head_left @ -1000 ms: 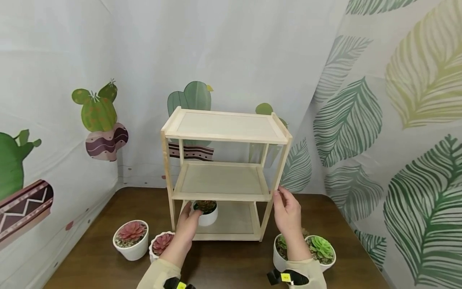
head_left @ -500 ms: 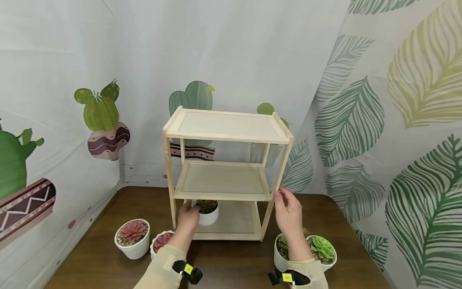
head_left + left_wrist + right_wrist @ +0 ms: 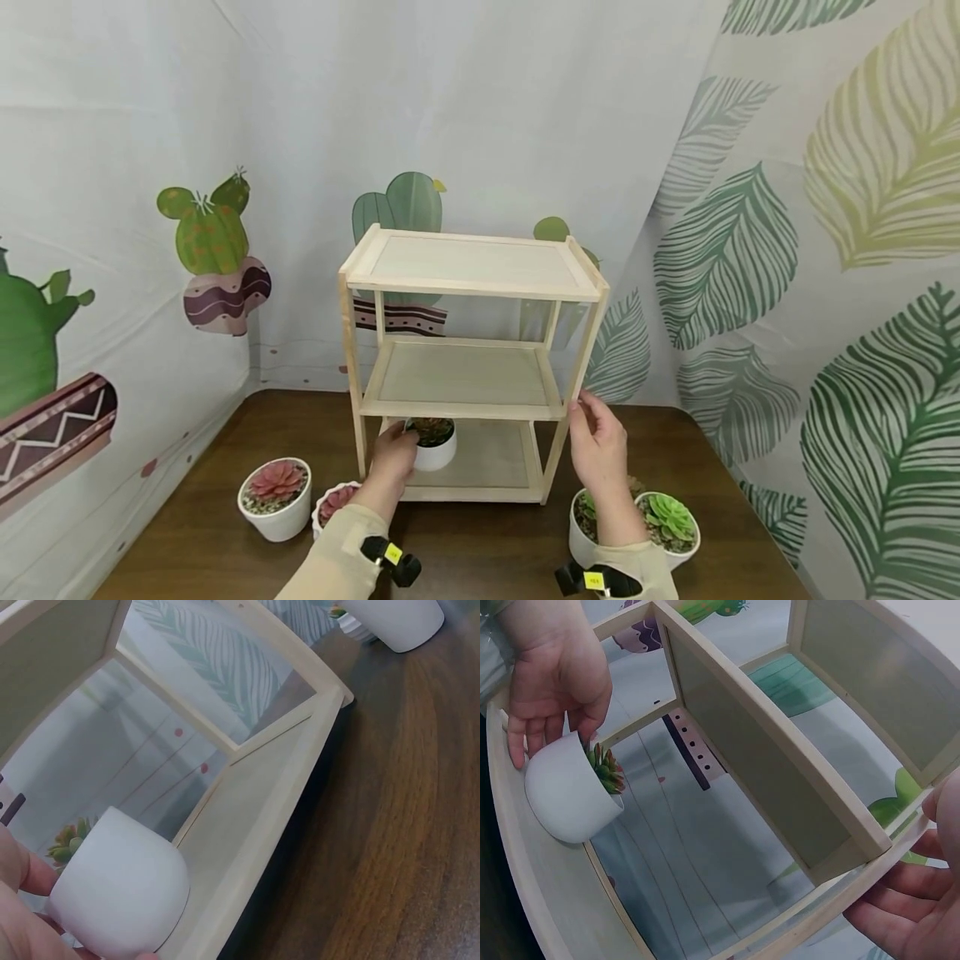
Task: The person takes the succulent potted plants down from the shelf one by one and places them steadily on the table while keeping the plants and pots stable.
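A three-tier wooden shelf (image 3: 465, 411) stands on the table. A small white pot (image 3: 437, 454) with a reddish-green succulent (image 3: 605, 769) stands upright at the left of its bottom tier. My left hand (image 3: 393, 454) reaches in from the left and touches the pot's left side. Its fingers (image 3: 536, 735) look fairly straight in the right wrist view; the thumb lies near the rim. My right hand (image 3: 600, 437) holds the shelf's right front post at middle-tier height, thumb in front and fingers (image 3: 900, 896) on the other side.
Two white pots with pink succulents, a smooth one (image 3: 277, 500) and a scalloped one (image 3: 333, 502), stand left of the shelf. At the right, near my forearm, are pots with green succulents (image 3: 670, 518). A patterned curtain (image 3: 480, 108) hangs behind the brown table (image 3: 480, 542).
My left hand has drawn from the pot's front to its left side, and the thumb no longer lies across the pot. The pot has barely shifted. My right hand stays on the post.
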A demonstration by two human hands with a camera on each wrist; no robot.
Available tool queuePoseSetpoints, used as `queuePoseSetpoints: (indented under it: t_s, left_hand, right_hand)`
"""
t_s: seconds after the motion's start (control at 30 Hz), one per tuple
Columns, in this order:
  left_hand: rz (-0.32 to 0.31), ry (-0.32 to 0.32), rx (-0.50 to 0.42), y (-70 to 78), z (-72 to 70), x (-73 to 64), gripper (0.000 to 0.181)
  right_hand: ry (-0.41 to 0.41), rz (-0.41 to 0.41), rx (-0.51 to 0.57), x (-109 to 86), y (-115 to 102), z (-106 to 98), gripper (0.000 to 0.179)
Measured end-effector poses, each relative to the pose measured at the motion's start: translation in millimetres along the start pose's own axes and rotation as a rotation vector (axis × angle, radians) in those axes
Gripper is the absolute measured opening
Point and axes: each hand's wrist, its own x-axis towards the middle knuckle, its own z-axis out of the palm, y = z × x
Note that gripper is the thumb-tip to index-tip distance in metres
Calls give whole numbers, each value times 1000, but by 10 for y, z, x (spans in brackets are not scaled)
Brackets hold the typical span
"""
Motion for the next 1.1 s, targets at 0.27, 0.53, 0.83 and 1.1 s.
queuePoseSetpoints:
  t_s: [0.27, 0.53, 0.83, 1.1]
  left_hand:
    - [-29, -64, -36, 16, -3, -16, 61]
    - [-66, -69, -50, 21, -5, -4, 60]
    - [-61, -67, -57, 21, 19, 11, 59]
    - [-67, -56, -53, 10, 17, 19, 60]
  right_hand:
    - [-19, 1, 1, -19, 36, 12, 32]
    - [-29, 9, 0, -32, 18, 2, 32]
    - [-48, 124, 59, -59, -4, 18, 39]
    - [-157, 260, 186, -62, -68, -40, 47]
